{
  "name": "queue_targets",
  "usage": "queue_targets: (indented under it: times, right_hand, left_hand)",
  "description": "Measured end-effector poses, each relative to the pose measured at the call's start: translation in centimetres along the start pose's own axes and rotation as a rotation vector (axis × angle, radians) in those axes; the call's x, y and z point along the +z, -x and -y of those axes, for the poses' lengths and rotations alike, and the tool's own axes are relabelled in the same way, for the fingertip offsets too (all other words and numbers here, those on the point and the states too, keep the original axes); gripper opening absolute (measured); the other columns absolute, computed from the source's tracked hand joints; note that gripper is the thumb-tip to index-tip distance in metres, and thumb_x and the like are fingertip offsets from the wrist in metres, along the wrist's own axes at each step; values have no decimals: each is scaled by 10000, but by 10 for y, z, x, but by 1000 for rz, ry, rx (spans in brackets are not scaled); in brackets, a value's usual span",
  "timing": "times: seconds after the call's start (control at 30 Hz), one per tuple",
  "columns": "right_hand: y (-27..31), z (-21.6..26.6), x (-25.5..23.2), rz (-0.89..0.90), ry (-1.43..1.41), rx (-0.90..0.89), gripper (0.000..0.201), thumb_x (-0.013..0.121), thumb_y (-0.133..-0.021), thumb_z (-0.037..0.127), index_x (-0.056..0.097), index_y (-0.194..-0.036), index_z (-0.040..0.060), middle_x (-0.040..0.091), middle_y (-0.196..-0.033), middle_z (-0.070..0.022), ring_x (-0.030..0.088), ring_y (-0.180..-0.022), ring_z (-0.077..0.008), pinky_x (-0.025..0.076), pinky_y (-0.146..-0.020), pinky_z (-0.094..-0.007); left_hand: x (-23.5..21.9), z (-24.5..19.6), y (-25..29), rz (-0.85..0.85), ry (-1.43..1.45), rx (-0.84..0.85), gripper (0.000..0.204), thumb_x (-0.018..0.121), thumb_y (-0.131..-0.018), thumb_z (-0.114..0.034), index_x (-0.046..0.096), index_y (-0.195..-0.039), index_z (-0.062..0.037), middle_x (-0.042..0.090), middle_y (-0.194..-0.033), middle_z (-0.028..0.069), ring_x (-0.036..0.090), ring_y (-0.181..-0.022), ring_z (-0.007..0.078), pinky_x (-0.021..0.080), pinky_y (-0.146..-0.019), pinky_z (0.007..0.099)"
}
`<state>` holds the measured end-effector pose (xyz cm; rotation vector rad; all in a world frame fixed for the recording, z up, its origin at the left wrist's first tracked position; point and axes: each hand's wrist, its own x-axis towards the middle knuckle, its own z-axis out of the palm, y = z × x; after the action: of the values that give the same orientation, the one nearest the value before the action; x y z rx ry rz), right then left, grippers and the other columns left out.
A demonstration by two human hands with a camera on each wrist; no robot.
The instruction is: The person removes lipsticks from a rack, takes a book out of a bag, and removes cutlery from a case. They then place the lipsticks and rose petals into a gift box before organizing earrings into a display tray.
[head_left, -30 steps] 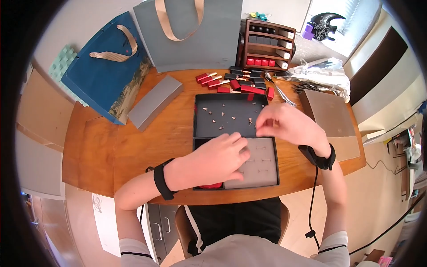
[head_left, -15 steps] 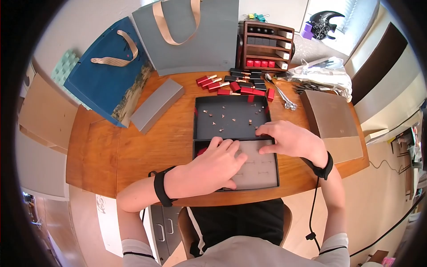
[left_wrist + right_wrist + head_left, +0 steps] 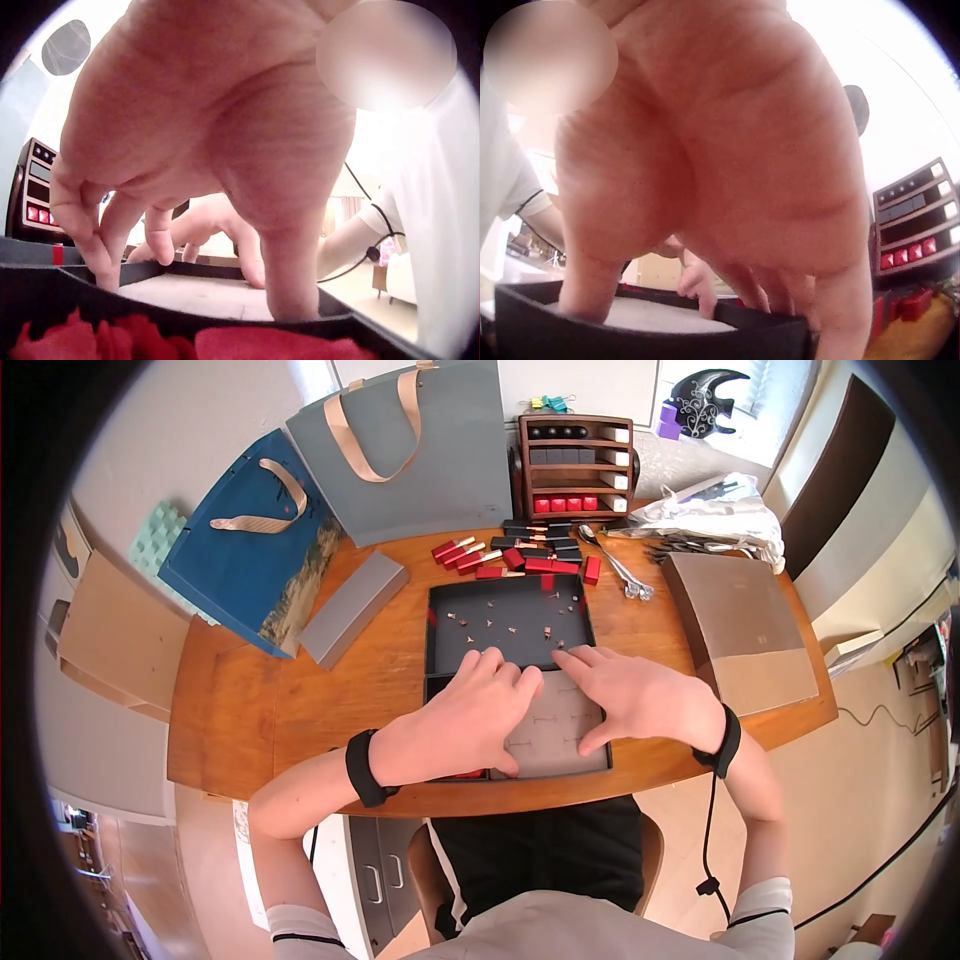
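A black box [image 3: 609,762] lies open before me, with a grey slitted jewelry pad [image 3: 545,750] in its near part and small earrings [image 3: 513,630] scattered in its dark far part. My left hand [image 3: 455,715] arches over the pad's left side, thumb down near the front and fingers toward the back. My right hand [image 3: 645,700] spans the right side, its thumb touching the pad [image 3: 667,316] and its fingers at the back rim. Both hands have spread fingers. Red material [image 3: 277,345] fills the compartment left of the pad, partly hidden by the left hand in the head view.
Lipsticks [image 3: 480,557] in red and black lie behind the box, below a wooden rack [image 3: 575,470]. A spoon [image 3: 605,552] lies near them. A grey case [image 3: 355,610] and paper bags [image 3: 410,480] stand left; a brown box [image 3: 740,620] sits right.
My right hand has come down from above the far part onto the pad's right side. The left hand has shifted slightly, staying over the pad's left side. The head view has turned a little.
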<state>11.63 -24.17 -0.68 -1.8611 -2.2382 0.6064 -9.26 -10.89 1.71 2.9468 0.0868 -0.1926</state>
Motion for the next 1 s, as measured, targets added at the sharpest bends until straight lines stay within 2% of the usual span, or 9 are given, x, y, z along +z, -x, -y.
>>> queue_targets:
  times: [0.13, 0.3, 0.43, 0.53, 0.63, 0.73, 0.83, 0.93, 1.0]
  right_hand:
    - [11, 16, 7, -106, 63, -52, 938, 920, -688, 235, 441, -1443, -47, 472, -1425, -277, 471, -1363, -425, 523, -1034, -470]
    - [10, 14, 8, -56, 86, 22, 924, 919, -694, 297, 458, -1433, -14, 460, -1460, -231, 477, -1354, -407, 529, -1006, -458]
    - [4, 14, 4, -21, 58, 33, 857, 927, -667, 306, 513, -1335, -34, 524, -1342, -263, 520, -1296, -414, 545, -976, -465]
    - [0, 12, 4, -14, 69, 35, 909, 929, -659, 297, 490, -1387, -27, 533, -1317, -252, 538, -1260, -410, 543, -968, -469]
    - [2, 15, 8, -38, 125, -3, 944, 931, -648, 289, 477, -1418, -14, 528, -1338, -261, 532, -1276, -418, 536, -989, -461]
    - [-6, 19, -3, 81, 104, 56, 935, 933, -637, 268, 484, -1412, -2, 485, -1421, -304, 510, -1320, -440, 532, -1011, -454]
    - [-10, 18, 3, 33, 104, -9, 969, 947, -603, 273, 486, -1406, -15, 422, -1493, -350, 484, -1359, -460, 527, -1027, -464]
    - [-19, 25, 0, 107, 175, 57, 997, 960, -561, 286, 488, -1380, -31, 367, -1534, -373, 453, -1392, -464, 520, -1041, -469]
    - [-23, 28, 2, 85, 215, 60, 1000, 968, -540, 299, 486, -1343, -51, 403, -1508, -353, 477, -1365, -457, 521, -1033, -465]
  left_hand:
    - [0, 1, -2, -8, 7, 0, 779, 980, -567, -263, 530, -1157, -25, 629, -1091, 132, 502, -1036, 312, 391, -922, 391]
    - [-1, 2, -3, -2, 15, 4, 749, 973, -587, -315, 534, -1130, -42, 636, -1075, 138, 504, -1021, 315, 390, -924, 395]
    - [-14, 3, -9, 55, 175, -79, 672, 908, -699, -435, 541, -1114, -55, 640, -1018, 136, 531, -1016, 328, 429, -914, 415]
    - [-12, 10, -13, 31, 233, -107, 616, 849, -776, -489, 562, -1099, -49, 641, -992, 146, 558, -1028, 347, 476, -891, 439]
    - [-14, 13, -12, 43, 221, -108, 619, 853, -779, -480, 586, -1121, -39, 655, -1041, 172, 559, -1047, 352, 477, -919, 439]
    - [-4, 19, -2, -22, 100, -28, 598, 843, -800, -457, 607, -1138, -25, 659, -1043, 185, 551, -1091, 351, 472, -963, 433]
    - [4, 19, 9, 0, 207, 39, 566, 835, -813, -433, 621, -1132, -19, 653, -980, 182, 539, -1131, 350, 461, -997, 431]
    - [11, 18, 6, -118, 79, 17, 478, 839, -814, -353, 614, -1081, -27, 654, -934, 157, 535, -1105, 340, 469, -953, 430]
    - [10, 20, 3, -157, 33, 20, 454, 841, -813, -325, 602, -1064, -31, 656, -941, 146, 539, -1079, 335, 474, -930, 425]
